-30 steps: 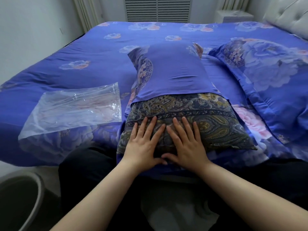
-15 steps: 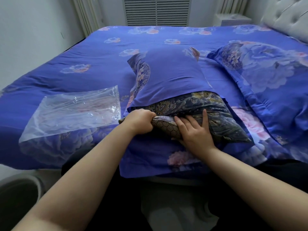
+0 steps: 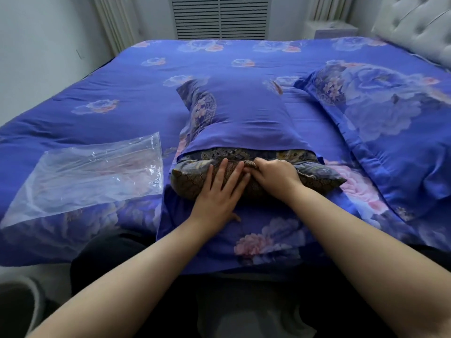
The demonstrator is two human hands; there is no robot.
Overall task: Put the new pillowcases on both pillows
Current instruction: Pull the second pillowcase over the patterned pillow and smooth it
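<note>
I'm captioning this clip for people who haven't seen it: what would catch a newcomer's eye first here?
First, the dark paisley pillow at the near edge of the bed, its end sticking out of a blue floral pillowcase. The left hand lies flat on it while the right hand grips its edge. To the left lies a clear plastic bag; to the right, a second pillow in matching blue.

On my feed a blue floral duvet [image 3: 127, 93] covers the bed. I see a clear plastic bag [image 3: 90, 176] lying flat on it at the left. Against the far wall stands a louvred vent panel [image 3: 220, 17], with a white tufted headboard [image 3: 415, 23] at the upper right and a grey bin [image 3: 18, 311] low left.
</note>
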